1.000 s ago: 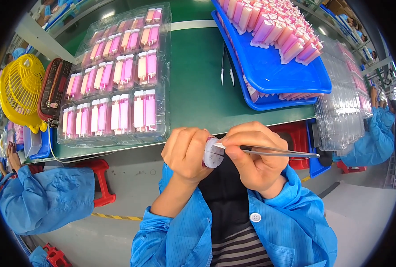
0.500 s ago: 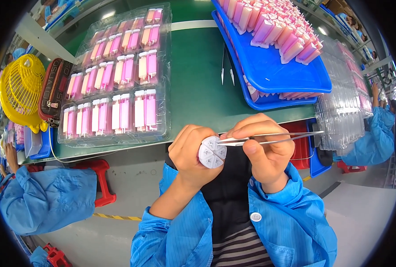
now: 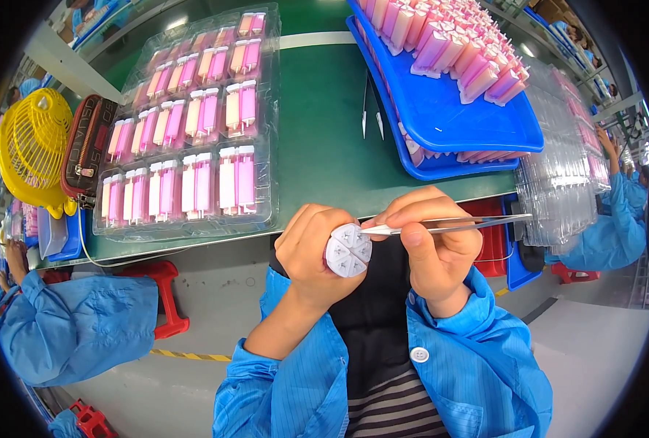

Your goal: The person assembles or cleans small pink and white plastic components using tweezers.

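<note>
My left hand [image 3: 306, 252] is wrapped round a bundle of wedge-shaped pieces [image 3: 348, 252]. Their pale white ends sit together as a round face pointing up toward me; the sides are mostly hidden by my fingers. In my right hand [image 3: 441, 252] is a pair of metal tweezers [image 3: 380, 230], pinched between thumb and fingers. The tweezer tips are close together at the upper right edge of the round face; whether they touch it or grip anything is too small to tell.
Clear plastic blister trays [image 3: 272, 171] with pink and cream wedge pieces cover the table's left. Stacked blue trays [image 3: 477, 139] hold more such pieces. Another pair of tweezers [image 3: 372, 124] lies between. A yellow fan [image 3: 36, 146] and dark pouch [image 3: 87, 150] stand far left; co-workers sit both sides.
The tweezer tips have come closer together and drawn back slightly right, from over the round face to its edge. My left hand and the bundle have hardly moved.
</note>
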Demonstrator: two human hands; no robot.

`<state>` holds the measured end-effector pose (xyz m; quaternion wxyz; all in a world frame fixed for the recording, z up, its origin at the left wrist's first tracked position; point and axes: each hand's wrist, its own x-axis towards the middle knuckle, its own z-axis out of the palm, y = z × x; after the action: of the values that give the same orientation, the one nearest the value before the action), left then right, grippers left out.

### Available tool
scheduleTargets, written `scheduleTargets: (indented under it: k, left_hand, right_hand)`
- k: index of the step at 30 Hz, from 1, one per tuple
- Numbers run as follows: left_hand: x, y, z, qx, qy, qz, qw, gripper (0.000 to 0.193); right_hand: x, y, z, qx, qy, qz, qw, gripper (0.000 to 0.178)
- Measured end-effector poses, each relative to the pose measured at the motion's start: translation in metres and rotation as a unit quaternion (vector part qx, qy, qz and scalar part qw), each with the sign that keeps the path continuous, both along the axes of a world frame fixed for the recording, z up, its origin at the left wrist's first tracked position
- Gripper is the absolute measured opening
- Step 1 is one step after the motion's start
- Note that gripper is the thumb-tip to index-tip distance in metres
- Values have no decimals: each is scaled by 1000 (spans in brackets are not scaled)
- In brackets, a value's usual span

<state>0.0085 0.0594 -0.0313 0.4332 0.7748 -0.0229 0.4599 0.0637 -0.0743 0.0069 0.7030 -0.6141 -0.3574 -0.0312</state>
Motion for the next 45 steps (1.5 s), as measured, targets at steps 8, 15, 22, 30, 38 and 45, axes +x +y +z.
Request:
scheduleTargets:
  k: [8, 15, 22, 30, 38, 45]
  left_hand:
    - [1, 0, 5, 6, 10, 27, 1000, 24]
    - [3, 2, 2, 22, 20, 21, 999, 22]
    - [0, 9, 6, -10, 56, -51, 997, 24]
    - [1, 9, 5, 8, 50, -36, 998, 25]
    - [0, 9, 5, 11, 48, -29, 998, 26]
    - [1, 9, 4, 13, 44, -33, 998, 26]
  right_hand:
    - [3, 2, 9, -53, -84, -18, 995, 9]
    - [11, 2, 23, -130, -171, 1, 977, 11]
    - [17, -11, 28, -129, 0, 89, 988, 17]
    - [16, -9, 27, -124, -8, 87, 988, 15]
    - [15, -6, 21, -98, -59, 47, 992, 6]
    - [12, -6, 19, -86, -27, 41, 995, 7]
